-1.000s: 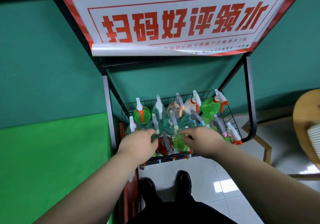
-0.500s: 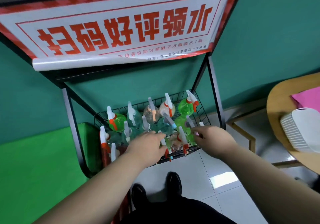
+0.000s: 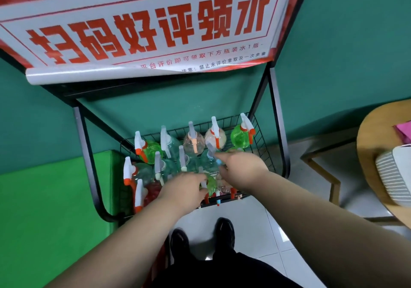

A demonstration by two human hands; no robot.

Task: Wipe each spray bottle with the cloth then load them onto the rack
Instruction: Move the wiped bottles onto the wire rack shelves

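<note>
A black wire rack basket (image 3: 260, 132) holds several spray bottles with white trigger heads. They are green (image 3: 241, 135), clear (image 3: 193, 143) and reddish (image 3: 153, 193). My left hand (image 3: 182, 190) reaches into the front row, and its fingers curl around the sprayer head of a green spray bottle (image 3: 210, 184). My right hand (image 3: 241, 170) lies over the bottles just to its right. Its index finger stretches out onto a clear bottle with a blue trigger (image 3: 210, 162). A pink cloth (image 3: 403, 132) lies on the round table, away from both hands.
The rack's black frame (image 3: 278, 118) carries a large red-and-white sign (image 3: 144, 27) overhead. A round wooden table (image 3: 371, 141) with a white ribbed basket (image 3: 393, 174) stands at the right. There is a green panel (image 3: 44, 210) at the left. My feet (image 3: 224, 230) stand on the tiled floor.
My view has swung right and moved closer, bringing the table and pink cloth into sight. Both hands stay in the front row, and the right index finger has reached out farther.
</note>
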